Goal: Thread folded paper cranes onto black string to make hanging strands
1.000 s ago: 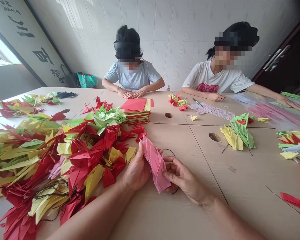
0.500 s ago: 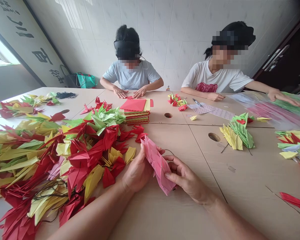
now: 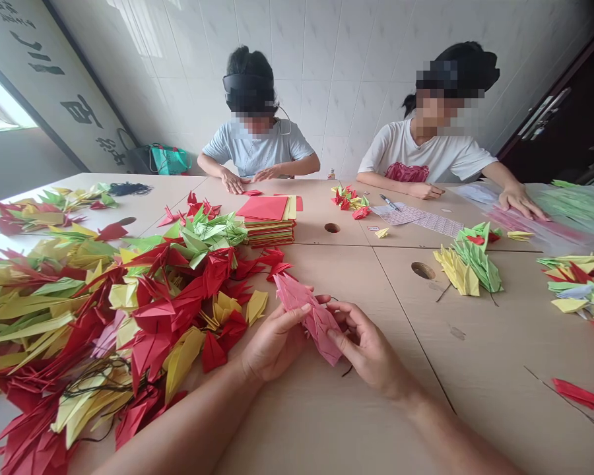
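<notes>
Pink folded-paper bundle (image 3: 319, 323) sits between left hand (image 3: 276, 342) and right hand (image 3: 370, 349), both pinching it; likely light, crushable, best held by edges.

On the slanted pale panel (image 3: 54, 99) at the upper left of the frame stand large dark Chinese characters: 川 (image 3: 38, 54) and, lower, 百 (image 3: 81, 111) can be read; the third character (image 3: 111, 150) is unclear, and the smaller writing (image 3: 10, 8) at the top edge is illegible. Print on the patterned sheets (image 3: 433, 223), right of centre, is too small to read.
</notes>
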Demonstrator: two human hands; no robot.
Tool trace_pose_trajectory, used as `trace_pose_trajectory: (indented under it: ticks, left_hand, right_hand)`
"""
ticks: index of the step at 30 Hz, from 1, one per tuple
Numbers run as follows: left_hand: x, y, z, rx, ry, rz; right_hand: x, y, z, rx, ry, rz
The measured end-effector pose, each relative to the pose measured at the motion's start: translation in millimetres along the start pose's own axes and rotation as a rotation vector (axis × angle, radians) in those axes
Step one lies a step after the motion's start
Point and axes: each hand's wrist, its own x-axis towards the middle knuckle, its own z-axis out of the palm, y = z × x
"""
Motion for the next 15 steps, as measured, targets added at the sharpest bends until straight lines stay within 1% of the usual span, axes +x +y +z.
trace_pose_trajectory:
  ticks: [3, 5, 7, 9, 11, 13, 15]
  left_hand:
    - [2.4, 0.0, -0.3, -0.024, 0.021, -0.001]
    - [4.2, 0.1, -1.0, -0.028, 0.044, 0.005]
    - [5.7, 0.7, -1.5, -0.033, 0.068, 0.016]
    - [6.5, 1.8, -1.6, -0.038, 0.078, 0.004]
    - [6.6, 3.1, -1.2, -0.042, 0.080, -0.043]
    - [6.4, 4.2, -0.6, -0.047, 0.088, -0.072]
    - [6.2, 4.6, 0.0, -0.047, 0.104, -0.067]
  right_hand:
    - [-1.2, 3.1, 0.2, -0.204, 0.097, -0.071]
    - [-2.6, 4.2, -0.3, -0.371, 0.174, -0.184]
    - [-4.1, 4.0, -0.8, -0.505, 0.223, -0.316]
    - [-5.4, 3.1, -0.8, -0.579, 0.234, -0.410]
    - [-6.1, 2.6, -0.3, -0.622, 0.224, -0.452]
    - [-6.0, 3.0, 0.2, -0.657, 0.202, -0.449]
    - [-5.4, 3.5, 0.3, -0.673, 0.181, -0.431]
